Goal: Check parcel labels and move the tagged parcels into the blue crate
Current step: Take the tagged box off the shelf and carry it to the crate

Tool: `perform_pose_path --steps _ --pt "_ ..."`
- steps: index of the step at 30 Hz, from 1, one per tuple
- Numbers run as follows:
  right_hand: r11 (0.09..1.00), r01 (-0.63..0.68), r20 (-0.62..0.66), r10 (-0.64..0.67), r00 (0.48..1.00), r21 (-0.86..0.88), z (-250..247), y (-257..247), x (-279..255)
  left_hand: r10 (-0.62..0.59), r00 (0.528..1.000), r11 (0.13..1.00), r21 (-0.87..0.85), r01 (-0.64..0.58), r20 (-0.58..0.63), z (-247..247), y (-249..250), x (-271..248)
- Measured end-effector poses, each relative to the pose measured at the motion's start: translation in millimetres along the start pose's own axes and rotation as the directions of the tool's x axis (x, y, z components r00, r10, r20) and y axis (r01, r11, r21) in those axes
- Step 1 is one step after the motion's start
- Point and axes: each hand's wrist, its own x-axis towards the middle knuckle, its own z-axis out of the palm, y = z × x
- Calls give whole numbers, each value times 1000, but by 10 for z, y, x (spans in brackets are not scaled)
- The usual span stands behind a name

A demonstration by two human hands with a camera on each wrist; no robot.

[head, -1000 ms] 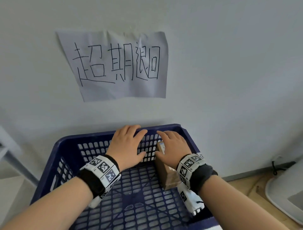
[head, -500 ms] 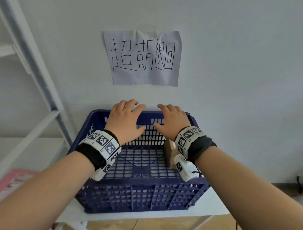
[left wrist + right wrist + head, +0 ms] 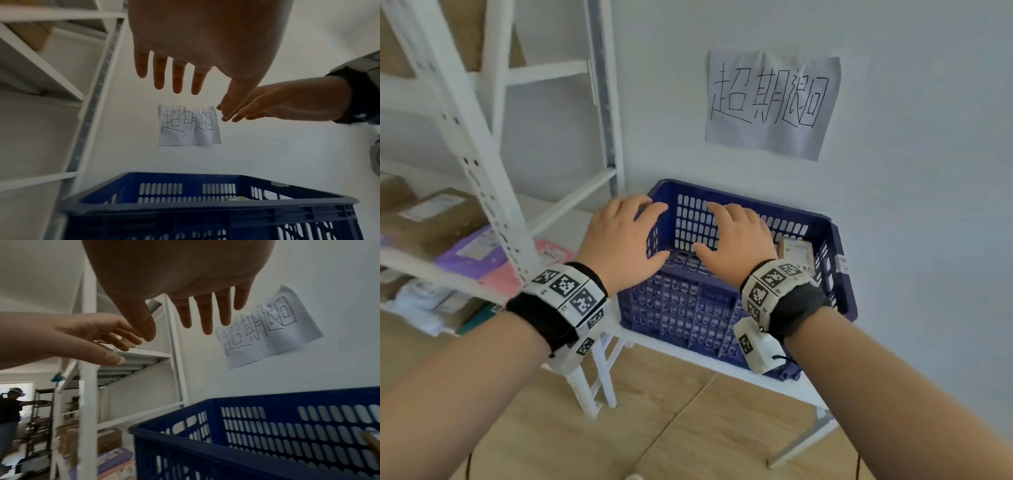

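With both hands empty, fingers spread, the left hand [image 3: 625, 245] and right hand [image 3: 736, 245] hover over the crate [image 3: 835, 240]; one parcel [image 3: 796, 251] lies inside, while others [image 3: 434, 219] wait on shelves leftward, nearer the left hand.

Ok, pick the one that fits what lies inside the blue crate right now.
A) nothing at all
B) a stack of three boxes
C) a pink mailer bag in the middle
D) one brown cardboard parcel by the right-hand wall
D: the head view shows a single brown parcel with a white label in the blue crate near its right wall, while both the left hand and the right hand hover open and empty.
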Motion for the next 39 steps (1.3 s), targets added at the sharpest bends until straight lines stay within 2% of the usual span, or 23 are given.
perform_pose_path --steps 7,14,19,27,33,39 --pt "980 191 24 -193 981 45 72 -938 -63 -184 981 981 59 187 -55 -488 -642 -729" --pt "936 337 29 -341 940 102 235 -2180 -60 -341 935 932 96 349 -92 -917 -1533 -1535" --pt "902 402 40 -413 910 158 408 -3266 -124 -391 917 903 158 400 -82 -1347 -2284 -2170" --pt "832 508 -34 -514 857 225 615 -4848 -176 -450 879 840 258 477 -160 -2066 -3459 -3064" --pt "807 537 -24 -548 836 245 759 -5597 -132 -479 859 813 280 511 -180 -2362 -4026 -3395" --pt "783 572 -18 -586 810 245 950 -6150 94 -527 828 778 283 561 -192 -2363 -4522 -3536"
